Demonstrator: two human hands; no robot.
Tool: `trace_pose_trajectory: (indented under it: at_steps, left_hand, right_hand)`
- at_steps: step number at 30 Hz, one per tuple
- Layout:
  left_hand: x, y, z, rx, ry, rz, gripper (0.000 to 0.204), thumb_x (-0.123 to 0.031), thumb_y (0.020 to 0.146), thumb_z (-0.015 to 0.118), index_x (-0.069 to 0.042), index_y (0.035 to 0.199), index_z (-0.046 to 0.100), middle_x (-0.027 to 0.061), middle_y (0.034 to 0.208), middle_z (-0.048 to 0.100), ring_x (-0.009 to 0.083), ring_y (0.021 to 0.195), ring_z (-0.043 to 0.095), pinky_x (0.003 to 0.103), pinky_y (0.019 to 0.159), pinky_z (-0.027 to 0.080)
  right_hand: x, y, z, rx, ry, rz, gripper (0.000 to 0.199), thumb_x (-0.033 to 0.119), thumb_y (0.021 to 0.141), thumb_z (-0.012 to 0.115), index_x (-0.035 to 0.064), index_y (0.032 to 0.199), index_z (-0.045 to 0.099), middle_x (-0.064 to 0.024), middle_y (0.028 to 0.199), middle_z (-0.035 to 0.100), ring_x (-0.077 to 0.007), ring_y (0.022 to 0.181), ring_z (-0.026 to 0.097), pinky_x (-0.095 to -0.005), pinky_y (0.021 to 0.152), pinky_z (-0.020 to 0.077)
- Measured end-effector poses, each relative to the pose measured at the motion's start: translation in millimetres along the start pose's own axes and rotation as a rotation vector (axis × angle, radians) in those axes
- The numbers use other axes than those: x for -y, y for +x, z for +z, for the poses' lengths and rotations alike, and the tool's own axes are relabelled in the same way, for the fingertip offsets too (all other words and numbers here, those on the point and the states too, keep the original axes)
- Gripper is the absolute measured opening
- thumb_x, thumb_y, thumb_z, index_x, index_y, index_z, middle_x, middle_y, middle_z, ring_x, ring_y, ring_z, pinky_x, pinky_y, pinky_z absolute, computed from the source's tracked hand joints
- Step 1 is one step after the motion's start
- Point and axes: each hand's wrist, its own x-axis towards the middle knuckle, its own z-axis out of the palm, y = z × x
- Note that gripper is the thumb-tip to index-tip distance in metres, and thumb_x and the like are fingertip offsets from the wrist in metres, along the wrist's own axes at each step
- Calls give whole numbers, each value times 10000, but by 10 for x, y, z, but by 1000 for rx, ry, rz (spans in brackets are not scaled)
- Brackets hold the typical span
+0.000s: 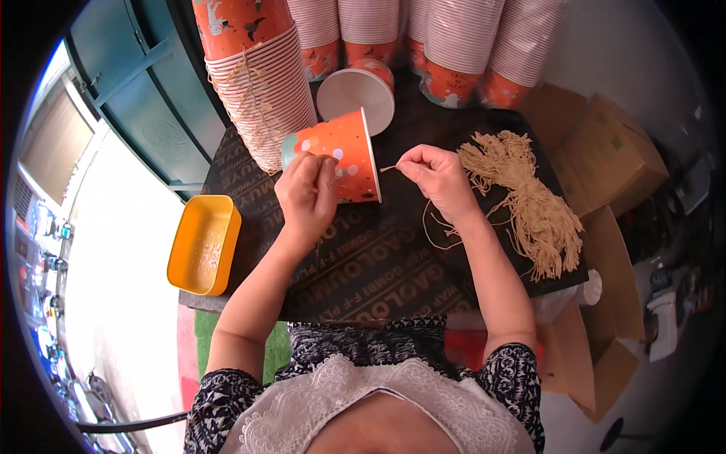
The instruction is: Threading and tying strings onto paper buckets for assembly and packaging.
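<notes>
An orange paper bucket [355, 144] with a printed pattern and a white rim lies tilted on its side in the middle of the table. My left hand [306, 193] is closed in front of its wall, thumb and fingers pressed together; what they pinch is too small to make out. To the right of the rim, my right hand [439, 174] pinches a short end of beige cord [388, 168], which points toward the bucket. Loose cord strands [439, 234] curl on the table beside my right wrist. A thick bundle of beige cords [525, 200] lies farther right.
A tall stack of nested buckets [261, 98], cords hanging on it, stands at the back left. Behind are a tipped bucket [355, 102] and plastic-wrapped stacks [461, 38]. A yellow tray [204, 246] with small bits sits left. Cardboard boxes [612, 159] stand beyond the right edge.
</notes>
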Motion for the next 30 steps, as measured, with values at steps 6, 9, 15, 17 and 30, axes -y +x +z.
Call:
trace_pose_trajectory:
  at_steps: [6,9,15,17,30]
  left_hand:
    - [59,-71,-39,111,333,205,568,-61,698,609,-42,1254,498,173,1349,481,370,1338,374,513,1124,173]
    - [36,-83,-17,137,360,119,622,-89,718,611,-46,1316,447,170,1403,446,365,1388,317,527,1147,88]
    - [133,-136,-28,269,301,79,617,-124,745,607,-41,1330,430,171,1426,432,354,1404,299,533,1147,19]
    - [143,-123,-52,294,272,79,608,-121,745,601,-42,1324,434,172,1426,434,352,1406,297,540,1143,6]
    - [301,-138,-48,277,128,134,545,-35,702,591,-36,1238,486,166,1362,491,353,1380,343,570,1134,12]
  right_hand:
    - [-213,-12,-114,-25,73,148,69,76,878,649,15,854,671,77,734,561,7,639,442,-167,551,340]
    - [-331,-24,-120,-10,91,171,58,111,897,640,58,876,651,98,641,449,13,500,315,-162,444,225]
    - [-500,-90,-5,4,136,235,64,106,913,620,48,904,644,78,693,480,3,538,351,-165,460,269]
    - [-494,-93,14,7,106,234,60,99,914,617,46,912,645,75,703,493,4,544,358,-166,461,274]
    - [-593,-104,-16,61,-153,88,57,56,905,606,47,938,652,64,727,544,3,555,398,-169,465,303]
